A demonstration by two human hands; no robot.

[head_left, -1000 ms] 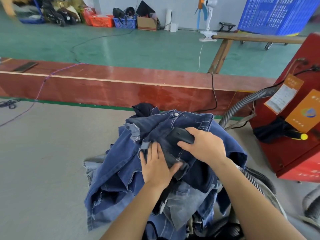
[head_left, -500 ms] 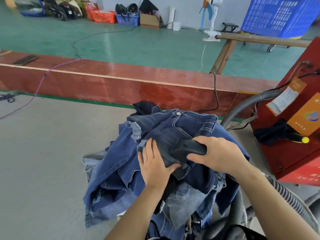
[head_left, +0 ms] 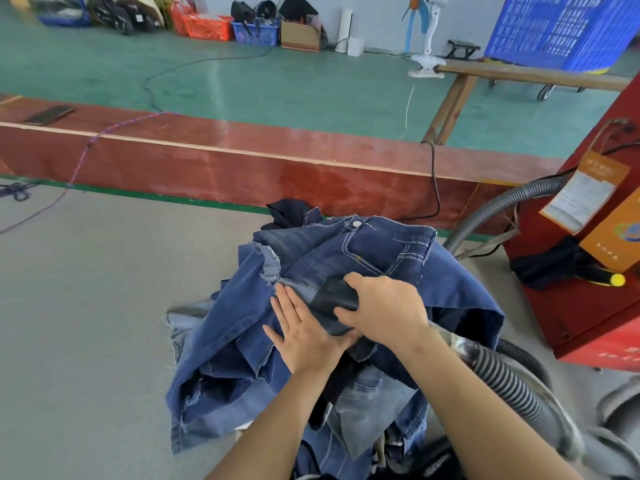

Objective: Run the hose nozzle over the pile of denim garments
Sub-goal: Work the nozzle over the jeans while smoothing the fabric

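Two hands share the work here, and each has its own reason for where it sits. Your right hand [head_left: 381, 308] curls its fingers and thumb round the black hose nozzle [head_left: 334, 299], holding it low and tilted so its mouth lies against the fabric, which is likely how it draws best. Your left hand [head_left: 304, 336] lies flat with straight fingers on the dark blue denim just beside the nozzle, touching it at the thumb side; I judge it is there to pin the cloth and keep it taut so the nozzle does not drag or swallow the fabric. The pile of denim garments [head_left: 311, 341] sits heaped on the grey tabletop [head_left: 86, 323] right in front of you, with a pair of jeans uppermost, its waistband button [head_left: 355, 224] turned away from you and lighter pieces hanging below at the near edge. The corrugated grey hose [head_left: 509, 379] trails back under your right forearm, and a second run of hose [head_left: 498, 209] arches toward the red machine [head_left: 588, 306] at your right, close enough that the line stays slack. With the nozzle resting mid-pile, much of the top garment toward the waistband looks yet to be covered; mind the frayed edge [head_left: 268, 259] near your left fingertips, which could catch.
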